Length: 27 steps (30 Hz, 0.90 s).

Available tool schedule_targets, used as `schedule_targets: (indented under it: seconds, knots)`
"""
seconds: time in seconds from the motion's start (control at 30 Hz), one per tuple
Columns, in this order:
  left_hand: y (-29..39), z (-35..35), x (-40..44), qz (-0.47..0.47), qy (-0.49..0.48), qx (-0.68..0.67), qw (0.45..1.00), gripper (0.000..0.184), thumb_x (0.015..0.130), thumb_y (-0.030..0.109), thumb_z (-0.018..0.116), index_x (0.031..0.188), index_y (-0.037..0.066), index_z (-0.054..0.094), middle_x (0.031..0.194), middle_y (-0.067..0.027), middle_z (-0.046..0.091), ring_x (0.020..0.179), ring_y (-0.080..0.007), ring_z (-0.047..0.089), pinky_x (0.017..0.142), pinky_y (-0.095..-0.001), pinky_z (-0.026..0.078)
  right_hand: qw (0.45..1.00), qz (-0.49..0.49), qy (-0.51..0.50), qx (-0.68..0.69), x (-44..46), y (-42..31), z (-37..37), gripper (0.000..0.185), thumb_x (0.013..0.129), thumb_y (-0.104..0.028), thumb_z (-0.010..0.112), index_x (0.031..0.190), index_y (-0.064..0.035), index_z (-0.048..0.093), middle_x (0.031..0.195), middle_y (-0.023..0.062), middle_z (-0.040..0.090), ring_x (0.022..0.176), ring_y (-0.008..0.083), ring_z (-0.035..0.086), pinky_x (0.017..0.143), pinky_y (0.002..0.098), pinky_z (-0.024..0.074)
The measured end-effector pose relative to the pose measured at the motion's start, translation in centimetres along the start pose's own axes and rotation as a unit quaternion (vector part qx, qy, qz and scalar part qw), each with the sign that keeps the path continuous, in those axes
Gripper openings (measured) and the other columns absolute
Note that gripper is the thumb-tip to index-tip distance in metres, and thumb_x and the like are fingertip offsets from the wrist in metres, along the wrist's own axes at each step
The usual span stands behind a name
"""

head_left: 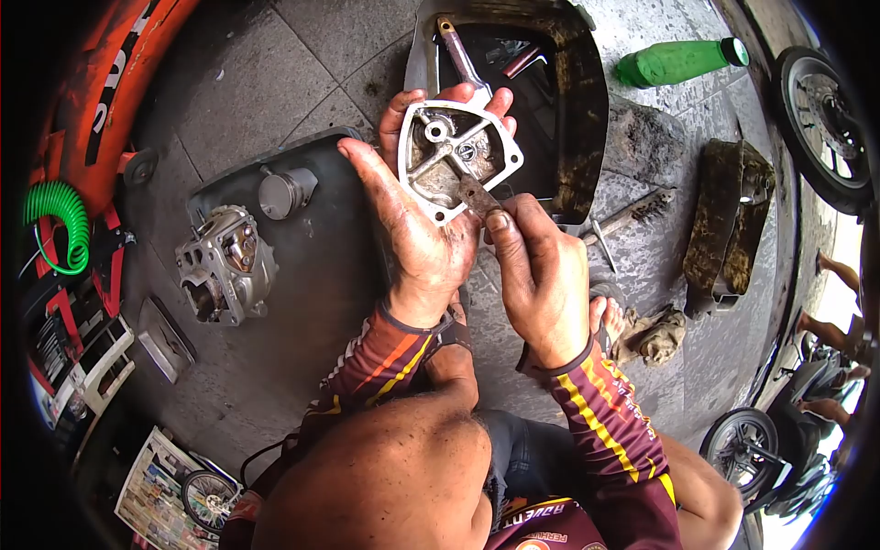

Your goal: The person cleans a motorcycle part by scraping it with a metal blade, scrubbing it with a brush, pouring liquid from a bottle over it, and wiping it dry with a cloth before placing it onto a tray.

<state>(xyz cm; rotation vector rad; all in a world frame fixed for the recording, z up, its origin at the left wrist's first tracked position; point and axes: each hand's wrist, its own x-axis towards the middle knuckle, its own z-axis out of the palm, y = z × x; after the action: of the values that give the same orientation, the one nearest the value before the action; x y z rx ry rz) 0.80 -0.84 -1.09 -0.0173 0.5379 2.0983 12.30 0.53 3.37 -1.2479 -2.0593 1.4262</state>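
A three-cornered metal engine cover (423, 174) rests in the palm of my left hand (417, 247), its hollow, ribbed inside facing up. The fingers curl behind its far edge, and the thumb stretches out to the left. My right hand (541, 275) pinches a flat, rusty metal scraper (477, 195) between thumb and fingers. The scraper's tip reaches over the near right rim of the cover, into its grimy inside. Left of my hands, a piston (287, 192) and a metal engine casing (226, 266) lie on a dark tray (321, 293).
Beyond my hands stands a grimy open metal bin (584, 137) with tools inside. To the right are a green bottle (674, 64), a dirty brush (632, 214), a rag (653, 337) and an oily metal part (729, 229). A green coiled hose (60, 225) hangs at left.
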Motion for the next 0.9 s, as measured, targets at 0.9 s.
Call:
schedule_targets:
  seconds: [0.9]
  knots:
    - [1.4,-0.1,-0.1,-0.139,0.001,-0.053,0.989,0.080,0.098,0.066,0.031,0.133,-0.003,0.049,0.131,-0.0224,0.057,0.121,-0.0435,0.056,0.103,-0.0554,0.047,0.990,-0.107,0.094,-0.005,3.6,1.0,-3.2,0.009,0.097,-0.007,0.057,0.102,0.0004,0.054,0.081,0.0132,0.065,0.071,0.0277,0.068,0.064,0.0339,0.0519]
